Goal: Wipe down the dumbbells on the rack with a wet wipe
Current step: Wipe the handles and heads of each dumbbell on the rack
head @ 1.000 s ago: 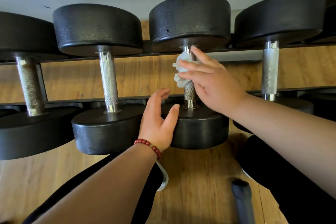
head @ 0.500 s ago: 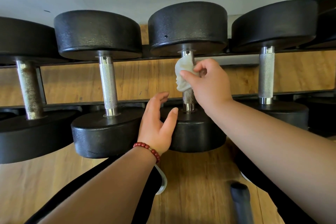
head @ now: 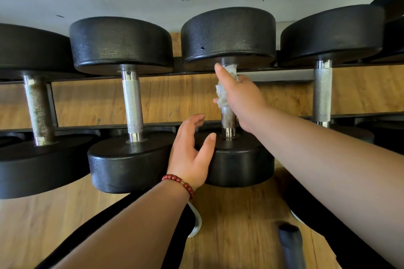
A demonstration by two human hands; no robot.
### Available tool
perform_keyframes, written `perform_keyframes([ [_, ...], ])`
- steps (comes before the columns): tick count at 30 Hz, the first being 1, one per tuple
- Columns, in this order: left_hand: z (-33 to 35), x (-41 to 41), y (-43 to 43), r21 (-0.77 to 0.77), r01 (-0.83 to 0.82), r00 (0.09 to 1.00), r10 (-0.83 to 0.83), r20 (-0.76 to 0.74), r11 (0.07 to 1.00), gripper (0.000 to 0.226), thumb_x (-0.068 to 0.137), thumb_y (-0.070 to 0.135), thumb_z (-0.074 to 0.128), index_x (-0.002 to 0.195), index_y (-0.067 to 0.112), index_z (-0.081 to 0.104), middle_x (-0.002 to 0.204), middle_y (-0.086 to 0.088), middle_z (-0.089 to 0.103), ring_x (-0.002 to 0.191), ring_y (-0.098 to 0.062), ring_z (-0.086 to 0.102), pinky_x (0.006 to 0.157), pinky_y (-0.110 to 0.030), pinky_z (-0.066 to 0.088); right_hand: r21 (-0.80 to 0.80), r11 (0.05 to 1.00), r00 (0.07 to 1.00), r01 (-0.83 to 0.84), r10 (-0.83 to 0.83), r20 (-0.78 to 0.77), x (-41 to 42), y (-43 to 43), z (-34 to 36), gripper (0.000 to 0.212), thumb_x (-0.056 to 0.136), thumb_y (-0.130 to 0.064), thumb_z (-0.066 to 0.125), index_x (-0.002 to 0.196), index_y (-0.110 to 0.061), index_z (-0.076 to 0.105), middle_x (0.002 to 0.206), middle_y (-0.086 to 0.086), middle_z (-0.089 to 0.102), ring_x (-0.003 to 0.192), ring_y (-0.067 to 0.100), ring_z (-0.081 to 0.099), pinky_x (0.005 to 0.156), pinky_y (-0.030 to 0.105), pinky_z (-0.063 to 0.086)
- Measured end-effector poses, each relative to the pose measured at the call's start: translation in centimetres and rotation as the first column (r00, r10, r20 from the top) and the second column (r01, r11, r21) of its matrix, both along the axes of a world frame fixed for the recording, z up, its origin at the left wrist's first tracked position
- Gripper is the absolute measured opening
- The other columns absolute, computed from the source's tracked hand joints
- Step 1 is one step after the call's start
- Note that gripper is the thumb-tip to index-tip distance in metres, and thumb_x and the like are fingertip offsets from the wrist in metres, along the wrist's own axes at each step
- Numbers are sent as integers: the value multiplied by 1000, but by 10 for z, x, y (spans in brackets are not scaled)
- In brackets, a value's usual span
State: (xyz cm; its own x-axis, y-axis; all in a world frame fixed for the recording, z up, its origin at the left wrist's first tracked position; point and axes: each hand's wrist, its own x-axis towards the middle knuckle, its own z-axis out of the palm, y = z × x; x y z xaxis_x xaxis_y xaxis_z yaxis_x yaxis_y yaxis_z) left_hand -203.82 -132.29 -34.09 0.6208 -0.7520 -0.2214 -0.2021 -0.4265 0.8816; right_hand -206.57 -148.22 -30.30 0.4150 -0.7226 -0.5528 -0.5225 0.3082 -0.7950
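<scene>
Grip of the right hand (head: 240,98): fingers curled round the wet wipe (head: 222,94), pinching it against the knurled handle (head: 228,118) just under the far head (head: 228,37), so the cloth wraps the bar. Grip of the left hand (head: 189,153): spread, holding nothing, set at the near head (head: 240,166), probably to stop the dumbbell rolling on the rack (head: 87,128). The worked dumbbell lies at 12 o'clock. Its neighbours lie at 9 and 3 o'clock of it.
</scene>
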Motion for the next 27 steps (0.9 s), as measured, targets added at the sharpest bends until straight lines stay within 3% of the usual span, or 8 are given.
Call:
perform_keyframes([
  [3,0,0,0,1,2,1000,-2,4,1000,67,81,61,39,139,28,42,138,14,47,126,6,42,90,0,31,-125,988,996,-87,84,-26,-4,1,-5,37,91,-58,53,103,-24,53,104,-1,65,87,14,69,70,23,53],
  [6,-1,0,-1,-9,2,1000,-2,6,1000,66,82,60,40,139,28,43,138,13,48,126,6,42,95,-5,32,-200,953,972,-228,234,6,-16,4,-4,53,81,-55,68,118,-23,49,107,-5,60,96,9,60,77,25,48],
  [11,-1,0,0,1,0,1000,0,4,1000,64,82,58,41,139,28,43,137,14,48,126,7,42,92,0,31,152,981,965,-122,81,251,-18,-6,-5,68,59,-67,70,114,-28,59,111,3,64,104,20,63,97,40,48],
  [14,-1,0,0,6,-2,1000,2,3,1000,63,83,57,42,139,28,43,137,14,48,125,7,42,89,4,30,228,974,971,5,-60,231,-15,-8,-10,57,84,-58,58,126,-20,58,119,8,64,110,26,62,105,46,45],
  [17,-1,0,-1,7,-2,1000,2,4,1000,64,82,59,41,139,29,43,137,15,47,125,8,42,88,3,30,-49,996,984,-81,87,152,-14,-3,-17,19,99,-44,48,110,-29,55,109,3,65,99,24,66,93,47,53],
  [20,0,0,-1,6,-6,1000,6,2,1000,65,80,60,39,138,30,43,137,15,47,125,7,42,87,4,31,-175,979,985,-104,125,118,-11,-3,-17,15,97,-41,53,104,-28,52,101,-3,67,85,13,69,78,36,59],
  [24,-1,-1,-2,-6,-10,1000,10,-8,1000,66,80,59,40,138,28,44,137,14,48,126,6,43,87,2,32,-130,991,989,-16,35,141,0,-9,-12,16,94,-35,60,98,-20,55,88,-3,68,70,7,68,71,31,59],
  [27,-1,-1,-1,-9,-12,1000,12,-8,1000,66,80,60,40,138,28,43,137,14,48,126,6,42,93,-4,32,-72,997,989,-2,12,148,-3,-3,-17,15,93,-31,62,101,-20,58,87,-4,68,73,8,69,73,30,58],
])
